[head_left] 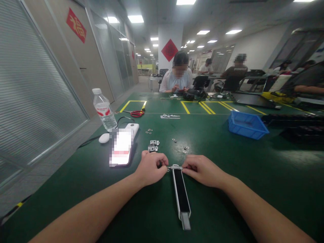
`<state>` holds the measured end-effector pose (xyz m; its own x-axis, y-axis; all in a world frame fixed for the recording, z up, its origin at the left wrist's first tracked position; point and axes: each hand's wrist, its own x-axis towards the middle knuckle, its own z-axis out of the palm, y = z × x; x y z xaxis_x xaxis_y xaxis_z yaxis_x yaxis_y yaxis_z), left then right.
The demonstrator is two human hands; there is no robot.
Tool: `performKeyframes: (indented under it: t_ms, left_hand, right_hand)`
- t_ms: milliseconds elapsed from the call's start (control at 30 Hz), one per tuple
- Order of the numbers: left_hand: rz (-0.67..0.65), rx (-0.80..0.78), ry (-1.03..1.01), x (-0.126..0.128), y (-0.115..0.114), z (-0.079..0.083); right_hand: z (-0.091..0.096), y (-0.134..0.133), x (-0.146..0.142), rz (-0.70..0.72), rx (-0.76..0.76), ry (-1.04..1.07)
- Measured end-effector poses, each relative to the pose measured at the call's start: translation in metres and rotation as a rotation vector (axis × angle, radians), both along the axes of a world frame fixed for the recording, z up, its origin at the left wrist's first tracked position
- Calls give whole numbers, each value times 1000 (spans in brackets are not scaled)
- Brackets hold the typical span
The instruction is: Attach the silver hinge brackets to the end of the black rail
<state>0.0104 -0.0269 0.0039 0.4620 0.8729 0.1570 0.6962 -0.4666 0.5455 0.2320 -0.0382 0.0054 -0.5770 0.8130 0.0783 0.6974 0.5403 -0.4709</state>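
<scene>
A long, narrow bar with a black face and white edges (182, 192) lies on the green table, a flat metal tab (186, 222) sticking out at its near end. Across its far end runs a thin metal rod (175, 167). My left hand (153, 168) is closed in a pinch at the rod's left end, a small ring (168, 170) just by its fingertips. At the right end, my right hand (202, 170) pinches the rod, thumb and fingers together. Beyond my left hand sit small metal brackets (153, 145). Small nuts or washers (186, 148) lie beyond the bar.
To the left stand a lit phone (121, 146) on a white power bank (134, 128) and a water bottle (103, 111). Red-handled scissors (136, 113), thin metal strips (170, 116) and a blue bin (248, 125) lie farther back. A person (177, 77) sits opposite.
</scene>
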Motion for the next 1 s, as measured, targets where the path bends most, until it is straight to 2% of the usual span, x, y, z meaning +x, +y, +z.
performKeyframes:
  t_ms: [200, 667, 1000]
  left_hand:
    - [-4, -10, 30, 0, 0, 3]
    - [-126, 26, 139, -3, -1, -2]
    - [-114, -68, 213, -1, -1, 4]
  right_hand:
    - [0, 1, 1, 6, -5, 12]
    - [1, 3, 4, -23, 3, -38]
    - [-1, 3, 5, -18, 12, -28]
